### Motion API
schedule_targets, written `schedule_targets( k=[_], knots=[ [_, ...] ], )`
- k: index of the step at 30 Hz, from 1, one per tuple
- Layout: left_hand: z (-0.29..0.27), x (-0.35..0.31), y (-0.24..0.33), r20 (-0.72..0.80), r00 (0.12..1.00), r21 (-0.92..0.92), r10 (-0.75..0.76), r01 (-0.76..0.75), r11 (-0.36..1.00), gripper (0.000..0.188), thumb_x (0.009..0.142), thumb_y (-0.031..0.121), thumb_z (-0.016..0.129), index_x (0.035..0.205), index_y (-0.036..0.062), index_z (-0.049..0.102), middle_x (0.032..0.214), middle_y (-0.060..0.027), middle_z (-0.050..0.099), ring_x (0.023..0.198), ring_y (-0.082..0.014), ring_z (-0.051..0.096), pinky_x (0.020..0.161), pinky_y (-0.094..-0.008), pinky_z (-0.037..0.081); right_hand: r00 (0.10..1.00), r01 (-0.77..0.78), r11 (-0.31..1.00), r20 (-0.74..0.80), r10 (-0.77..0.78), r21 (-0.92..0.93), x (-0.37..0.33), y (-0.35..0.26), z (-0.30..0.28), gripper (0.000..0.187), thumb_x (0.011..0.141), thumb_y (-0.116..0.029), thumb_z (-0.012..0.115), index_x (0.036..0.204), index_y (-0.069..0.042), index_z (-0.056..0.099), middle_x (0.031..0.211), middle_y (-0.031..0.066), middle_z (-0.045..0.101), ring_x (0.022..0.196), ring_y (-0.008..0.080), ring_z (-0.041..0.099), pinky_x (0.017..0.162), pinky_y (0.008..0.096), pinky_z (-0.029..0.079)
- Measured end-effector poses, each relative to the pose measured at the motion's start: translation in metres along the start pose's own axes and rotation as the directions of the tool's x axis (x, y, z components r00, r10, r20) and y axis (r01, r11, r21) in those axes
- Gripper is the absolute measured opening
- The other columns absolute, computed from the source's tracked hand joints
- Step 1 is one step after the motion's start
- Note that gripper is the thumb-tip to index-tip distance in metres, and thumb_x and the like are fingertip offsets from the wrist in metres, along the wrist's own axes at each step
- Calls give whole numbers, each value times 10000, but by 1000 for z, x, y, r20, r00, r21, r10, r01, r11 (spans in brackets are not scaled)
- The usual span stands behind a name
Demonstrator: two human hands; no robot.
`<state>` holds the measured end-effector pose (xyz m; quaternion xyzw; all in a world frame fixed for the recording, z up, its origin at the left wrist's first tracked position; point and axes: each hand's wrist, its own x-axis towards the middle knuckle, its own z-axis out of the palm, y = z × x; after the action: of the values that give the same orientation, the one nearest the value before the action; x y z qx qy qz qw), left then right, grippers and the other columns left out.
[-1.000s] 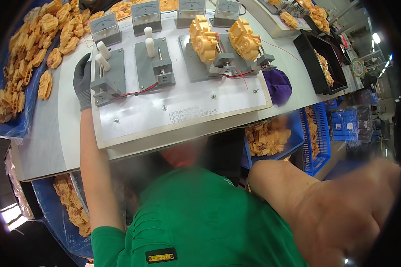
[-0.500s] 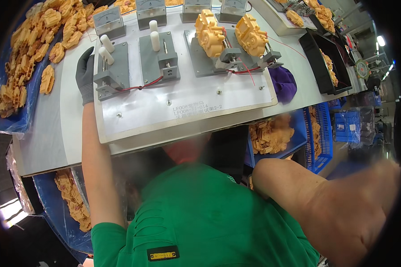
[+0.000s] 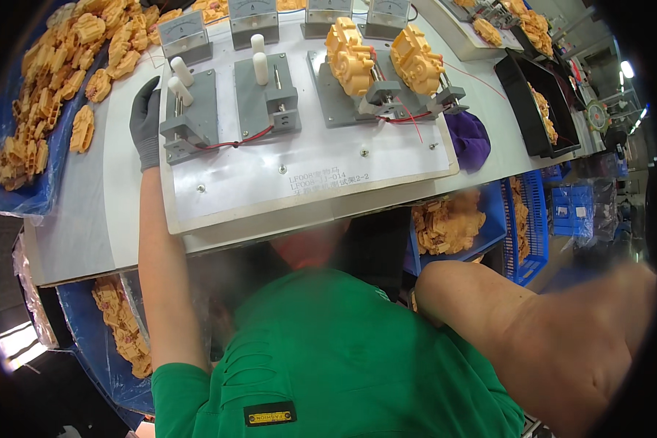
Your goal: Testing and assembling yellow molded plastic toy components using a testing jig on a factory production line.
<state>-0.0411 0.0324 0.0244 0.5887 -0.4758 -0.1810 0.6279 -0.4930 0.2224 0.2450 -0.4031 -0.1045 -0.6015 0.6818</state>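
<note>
On my left, a blue bin (image 3: pixel 22 197) holds a heap of orange plastic parts (image 3: pixel 51 95), spilling up along the bench edge. A black tray (image 3: pixel 522 109) at the right rim of the bench has a few more of the same orange parts in it. Under the bench edge, a blue crate (image 3: pixel 489 233) is loaded with orange parts too, and next to it a blue slotted basket (image 3: pixel 533 233) stands with orange parts showing behind its ribs. Low on my left another blue bin (image 3: pixel 95 350) carries a strip of orange parts.

My left hand (image 3: pixel 146 124), in a dark grey glove, lies flat against the left edge of the leftmost grey fixture (image 3: pixel 193 117) on the white test board (image 3: pixel 306 175); fingers are stretched out and loose, gripping nothing that I can see. Two white pegs (image 3: pixel 179 80) stand on that fixture just beside the fingertips. The next fixture to the right (image 3: pixel 266 95) has white pegs as well, and a red wire (image 3: pixel 233 141) runs between the two. Further right, two fixtures each carry an orange moulded piece (image 3: pixel 350 51).

Only my right forearm shows, so I cannot tell how my right hand is set.

A block of small dark printed text (image 3: pixel 328 180) sits near the middle of the white board. Grey meter boxes (image 3: pixel 186 33) with pale dials line the back. A purple cloth (image 3: pixel 469 135) lies at the board's right edge.
</note>
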Motion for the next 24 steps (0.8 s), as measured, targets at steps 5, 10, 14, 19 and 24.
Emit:
schedule_targets(
  k=[5, 10, 14, 19, 24],
  knots=[
    [-9, -1, -2, 1, 996, -110, -85, 85, 990, 301, 974, 134, 540, 1241, 13, 609, 1129, -66, 652, 1000, -114, 592, 903, -253, 465, 1000, -3, 1000, -2, 3, 3, 0, 2, 4, 312, 949, -274, 520, 685, -112, 481, 577, -2, 524, 511, 115, 487, 951, 466, 393],
    [-6, 0, -3, 12, 1000, -37, 7, -6, 999, 300, 977, 130, 538, 1245, 13, 606, 1126, -64, 652, 988, -109, 595, 899, -251, 467, 1000, -18, 1000, 14, 18, 2, 8, 17, 3, 311, 950, -275, 517, 688, -112, 479, 574, -1, 524, 509, 113, 488, 961, 467, 391],
    [-6, 0, 0, 11, 999, -50, -45, 46, 998, 291, 980, 113, 534, 1244, 12, 606, 1146, -69, 651, 1004, -114, 592, 918, -250, 460, 1000, -27, 1000, 16, 27, -10, 9, 21, 5, 311, 951, -276, 515, 690, -112, 478, 572, -1, 525, 506, 112, 488, 969, 467, 390],
    [-6, -1, 0, 6, 1000, -47, -2, 2, 999, 289, 981, 109, 533, 1244, 12, 606, 1136, -66, 653, 996, -116, 596, 913, -249, 461, 999, -42, 999, 34, 42, -6, 18, 27, 3, 310, 953, -277, 513, 692, -113, 476, 569, 0, 525, 504, 110, 489, 979, 468, 387],
    [-2, -6, 8, 5, 999, -12, -47, 48, 999, 288, 980, 122, 539, 1237, 13, 611, 1131, -66, 654, 993, -114, 596, 906, -248, 461, 997, -58, 998, 54, 58, 6, 26, 31, -5, 310, 954, -278, 511, 695, -113, 474, 567, 1, 525, 501, 109, 489, 989, 470, 385]
  ],
)
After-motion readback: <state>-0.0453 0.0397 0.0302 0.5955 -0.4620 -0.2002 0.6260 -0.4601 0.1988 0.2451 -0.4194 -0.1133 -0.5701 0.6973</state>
